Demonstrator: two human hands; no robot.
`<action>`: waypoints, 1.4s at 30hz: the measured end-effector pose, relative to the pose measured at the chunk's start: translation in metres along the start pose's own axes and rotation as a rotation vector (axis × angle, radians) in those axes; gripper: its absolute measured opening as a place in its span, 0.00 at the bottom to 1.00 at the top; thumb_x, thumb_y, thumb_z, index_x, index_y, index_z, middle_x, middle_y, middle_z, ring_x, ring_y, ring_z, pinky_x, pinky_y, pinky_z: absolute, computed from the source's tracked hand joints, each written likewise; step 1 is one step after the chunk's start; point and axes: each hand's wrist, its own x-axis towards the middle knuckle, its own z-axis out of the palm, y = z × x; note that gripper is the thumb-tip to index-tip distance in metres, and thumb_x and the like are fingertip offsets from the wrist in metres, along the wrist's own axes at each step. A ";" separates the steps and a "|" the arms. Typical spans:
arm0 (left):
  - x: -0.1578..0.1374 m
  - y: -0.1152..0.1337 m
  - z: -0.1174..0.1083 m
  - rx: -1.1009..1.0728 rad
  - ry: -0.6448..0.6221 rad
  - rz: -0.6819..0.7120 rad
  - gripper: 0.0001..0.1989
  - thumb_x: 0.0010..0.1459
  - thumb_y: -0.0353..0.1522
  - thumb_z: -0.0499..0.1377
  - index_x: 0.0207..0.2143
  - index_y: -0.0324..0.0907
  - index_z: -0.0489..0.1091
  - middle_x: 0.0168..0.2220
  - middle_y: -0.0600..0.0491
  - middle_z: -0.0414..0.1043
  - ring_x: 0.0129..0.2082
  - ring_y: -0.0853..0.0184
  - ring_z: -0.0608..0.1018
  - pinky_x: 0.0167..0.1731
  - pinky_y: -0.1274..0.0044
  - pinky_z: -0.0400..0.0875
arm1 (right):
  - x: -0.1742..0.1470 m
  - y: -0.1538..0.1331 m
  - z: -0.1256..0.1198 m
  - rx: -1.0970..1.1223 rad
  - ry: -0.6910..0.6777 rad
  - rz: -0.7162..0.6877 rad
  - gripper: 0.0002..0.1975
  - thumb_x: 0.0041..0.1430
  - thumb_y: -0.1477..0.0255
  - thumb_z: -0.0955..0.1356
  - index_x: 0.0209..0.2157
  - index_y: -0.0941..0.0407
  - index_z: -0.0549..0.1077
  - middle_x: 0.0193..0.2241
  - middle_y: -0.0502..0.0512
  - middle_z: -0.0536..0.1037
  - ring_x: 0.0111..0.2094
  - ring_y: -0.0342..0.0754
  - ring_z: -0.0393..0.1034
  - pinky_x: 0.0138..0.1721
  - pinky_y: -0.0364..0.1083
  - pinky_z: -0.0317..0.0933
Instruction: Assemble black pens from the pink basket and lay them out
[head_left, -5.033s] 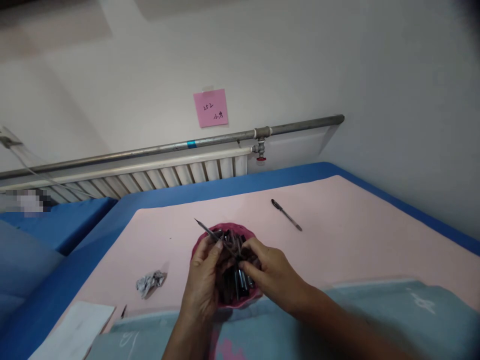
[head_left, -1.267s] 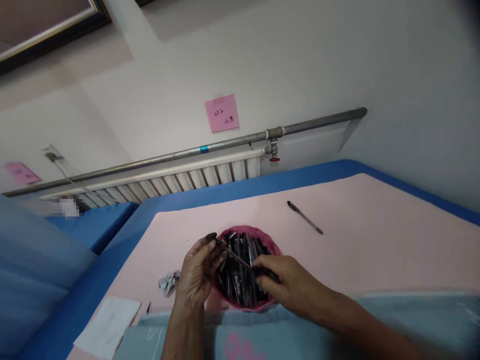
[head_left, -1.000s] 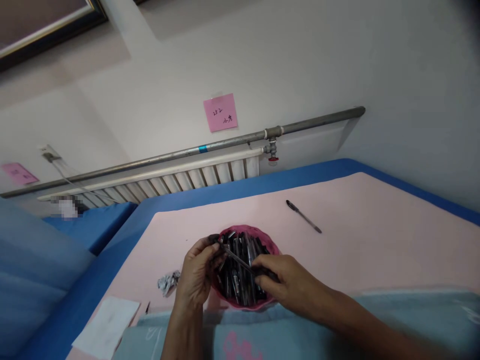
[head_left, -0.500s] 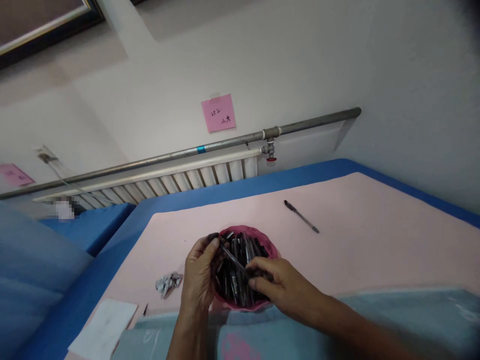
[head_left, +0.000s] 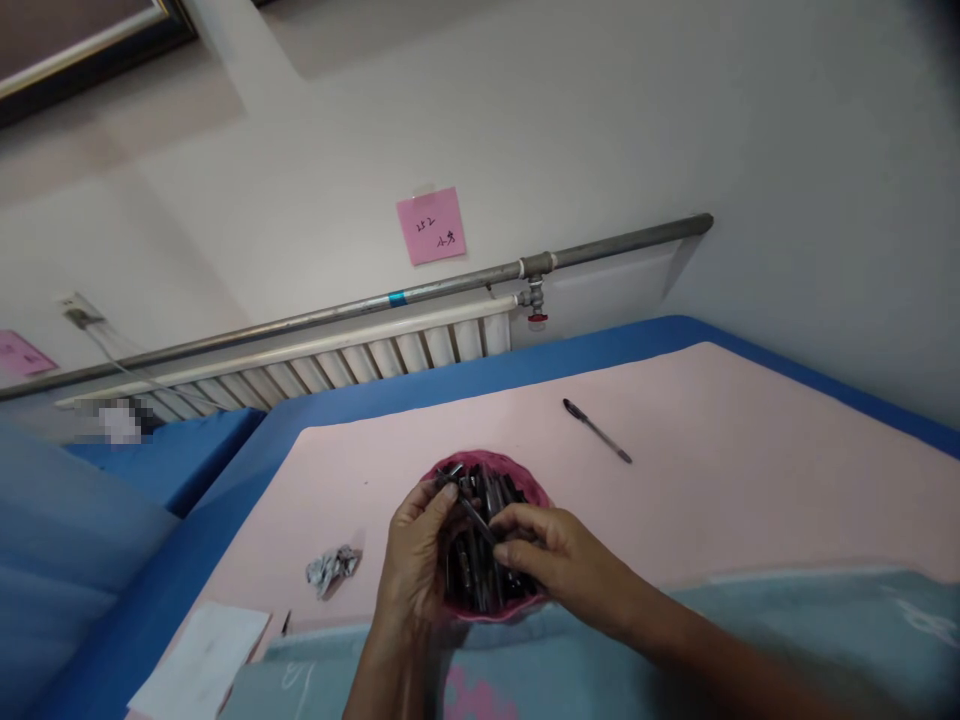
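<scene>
Above a pink basket [head_left: 534,478] full of dark and clear pens, both hands grip one slim pen [head_left: 474,517]. My left hand [head_left: 420,535] pinches its upper left end between thumb and fingers. At the lower right end, my right hand [head_left: 544,545] has thumb and fingertips closed round it. The pen slants down from left to right. Below and around it lie the other pens [head_left: 484,580] in the basket, partly covered by my hands. Whether the held pen has its cap on cannot be made out.
A single pen [head_left: 598,431] lies on the pink sheet [head_left: 712,470], right of the basket. To the left are crumpled paper [head_left: 331,570], a white sheet of paper [head_left: 202,660] and a small dark stick [head_left: 286,622]. A grey-green cloth [head_left: 810,620] spans the near edge. Radiator and pipe [head_left: 450,291] run behind.
My left hand has shifted right, closer to my right hand, still pinching the pen. The dark piece seen at its fingertips before no longer stands out. The view has shifted slightly.
</scene>
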 end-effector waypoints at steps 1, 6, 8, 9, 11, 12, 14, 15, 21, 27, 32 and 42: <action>-0.001 -0.001 0.001 0.003 -0.010 -0.006 0.11 0.42 0.31 0.65 0.30 0.37 0.69 0.25 0.53 0.75 0.23 0.71 0.76 0.26 0.80 0.70 | 0.000 0.000 0.001 0.010 0.009 -0.008 0.05 0.46 0.74 0.65 0.28 0.57 0.70 0.21 0.47 0.67 0.23 0.41 0.61 0.25 0.42 0.55; -0.002 -0.001 0.002 0.015 0.005 -0.020 0.13 0.41 0.31 0.66 0.31 0.38 0.69 0.25 0.53 0.75 0.25 0.69 0.77 0.27 0.79 0.70 | 0.000 -0.003 0.000 -0.068 0.019 -0.060 0.05 0.48 0.74 0.64 0.29 0.57 0.71 0.22 0.48 0.70 0.24 0.42 0.64 0.27 0.43 0.58; -0.001 0.001 0.001 0.012 0.042 0.003 0.14 0.40 0.32 0.66 0.31 0.39 0.68 0.25 0.53 0.75 0.24 0.70 0.76 0.25 0.80 0.70 | 0.002 -0.007 -0.009 -0.192 0.042 -0.124 0.07 0.51 0.72 0.63 0.30 0.56 0.72 0.25 0.49 0.72 0.27 0.44 0.65 0.30 0.44 0.59; -0.001 0.002 0.001 0.008 0.064 0.023 0.14 0.41 0.33 0.66 0.31 0.39 0.68 0.25 0.54 0.74 0.23 0.70 0.76 0.23 0.80 0.70 | 0.003 -0.008 -0.015 -0.256 0.085 -0.172 0.08 0.53 0.71 0.63 0.31 0.56 0.72 0.27 0.50 0.73 0.30 0.45 0.66 0.32 0.44 0.60; 0.001 0.003 -0.001 -0.005 0.095 0.064 0.14 0.42 0.34 0.65 0.32 0.41 0.67 0.23 0.57 0.72 0.19 0.73 0.73 0.19 0.82 0.67 | 0.006 -0.010 -0.029 -0.367 0.236 -0.256 0.09 0.55 0.70 0.61 0.32 0.56 0.72 0.29 0.51 0.74 0.33 0.45 0.67 0.35 0.45 0.60; 0.001 0.004 -0.003 -0.009 0.101 0.072 0.13 0.43 0.35 0.64 0.32 0.41 0.67 0.22 0.58 0.70 0.18 0.75 0.71 0.17 0.84 0.65 | 0.007 -0.010 -0.036 -0.441 0.304 -0.278 0.09 0.55 0.71 0.61 0.31 0.56 0.72 0.29 0.51 0.73 0.33 0.45 0.66 0.36 0.45 0.60; 0.002 0.004 -0.004 -0.008 0.090 0.055 0.13 0.44 0.37 0.64 0.31 0.41 0.66 0.21 0.60 0.68 0.15 0.78 0.67 0.14 0.86 0.60 | 0.009 -0.006 -0.048 -0.612 0.354 -0.288 0.07 0.53 0.74 0.61 0.29 0.56 0.71 0.29 0.52 0.72 0.33 0.46 0.65 0.36 0.46 0.59; 0.003 0.004 -0.005 -0.004 0.078 0.037 0.14 0.44 0.37 0.63 0.31 0.41 0.66 0.21 0.60 0.67 0.14 0.80 0.65 0.12 0.87 0.57 | 0.010 -0.004 -0.051 -0.697 0.345 -0.288 0.07 0.52 0.76 0.62 0.28 0.57 0.71 0.30 0.53 0.71 0.34 0.46 0.64 0.37 0.46 0.58; -0.001 0.002 -0.005 0.044 0.025 -0.028 0.12 0.44 0.34 0.64 0.30 0.39 0.66 0.21 0.59 0.65 0.14 0.81 0.61 0.12 0.87 0.52 | 0.014 0.009 -0.048 -1.108 0.218 -0.352 0.10 0.50 0.80 0.62 0.31 0.56 0.73 0.40 0.56 0.70 0.42 0.51 0.60 0.44 0.51 0.53; -0.004 -0.001 0.000 0.110 -0.016 -0.113 0.11 0.43 0.32 0.63 0.29 0.38 0.66 0.20 0.58 0.66 0.14 0.79 0.63 0.13 0.85 0.55 | 0.018 0.017 -0.039 -1.293 0.188 -0.336 0.07 0.50 0.78 0.64 0.29 0.57 0.74 0.44 0.58 0.67 0.47 0.56 0.54 0.45 0.53 0.50; -0.003 -0.003 0.001 0.153 -0.027 -0.123 0.12 0.42 0.33 0.64 0.30 0.39 0.67 0.16 0.61 0.62 0.13 0.78 0.63 0.13 0.85 0.54 | 0.021 0.022 -0.038 -1.319 0.186 -0.350 0.07 0.51 0.79 0.64 0.28 0.58 0.73 0.43 0.59 0.68 0.46 0.55 0.55 0.43 0.52 0.50; -0.008 -0.004 0.005 0.217 -0.043 -0.151 0.13 0.41 0.34 0.65 0.32 0.39 0.71 0.18 0.58 0.67 0.14 0.78 0.64 0.14 0.85 0.56 | 0.014 -0.005 -0.036 -0.685 0.364 -0.339 0.07 0.57 0.74 0.59 0.30 0.57 0.68 0.29 0.52 0.71 0.33 0.46 0.62 0.36 0.47 0.57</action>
